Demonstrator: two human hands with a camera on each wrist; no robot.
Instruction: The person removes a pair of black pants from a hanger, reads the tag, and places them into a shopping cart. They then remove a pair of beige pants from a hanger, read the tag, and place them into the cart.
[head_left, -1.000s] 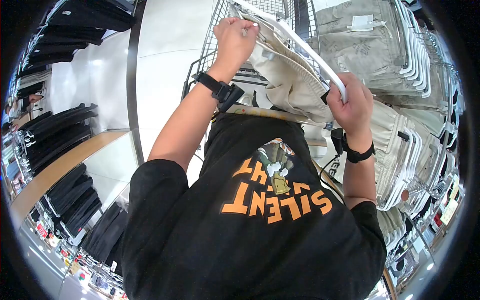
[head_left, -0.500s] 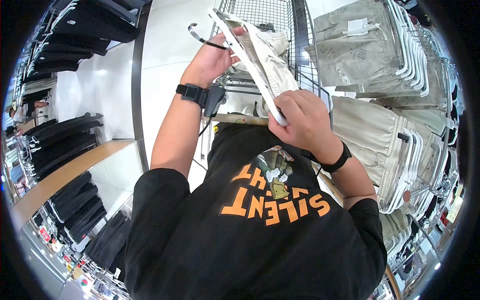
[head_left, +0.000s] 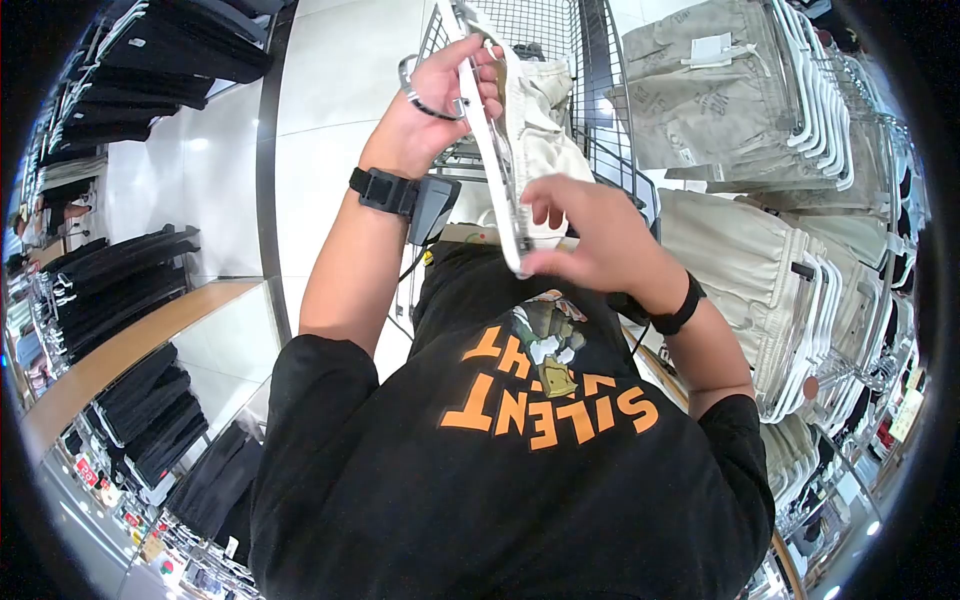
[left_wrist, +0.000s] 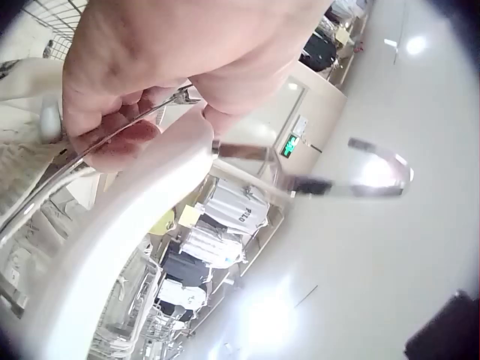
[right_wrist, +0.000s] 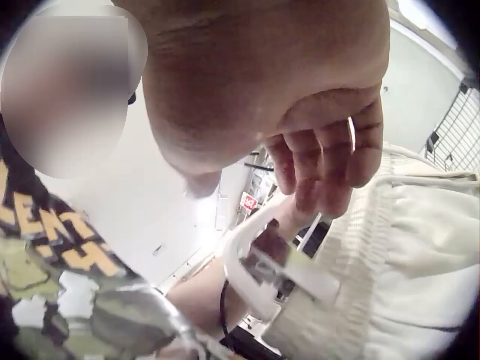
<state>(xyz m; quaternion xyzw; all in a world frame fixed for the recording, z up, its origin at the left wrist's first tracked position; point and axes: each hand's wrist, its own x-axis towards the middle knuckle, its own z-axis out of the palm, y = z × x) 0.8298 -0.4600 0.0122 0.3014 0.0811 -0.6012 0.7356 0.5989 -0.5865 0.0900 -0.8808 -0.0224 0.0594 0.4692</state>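
My left hand grips a white clip hanger near its middle, thumb and fingers round the bar, with the metal hook poking out to the left. From the hanger hangs a pair of cream pants with an elastic waistband. In the left wrist view the white bar runs down past the fingers. My right hand is at the hanger's near end, its thumb and fingers spread apart beside the end clip and the waistband.
A wire shopping cart stands in front of me, beyond the pants. On the right, racks hold grey-beige pants and cream pants on white hangers. Black pants hang on the left, above a wooden ledge.
The hanger has swung from slanting right to nearly upright in view, hook out to the left. My left hand now grips its bar; my right hand has let go of the near end.
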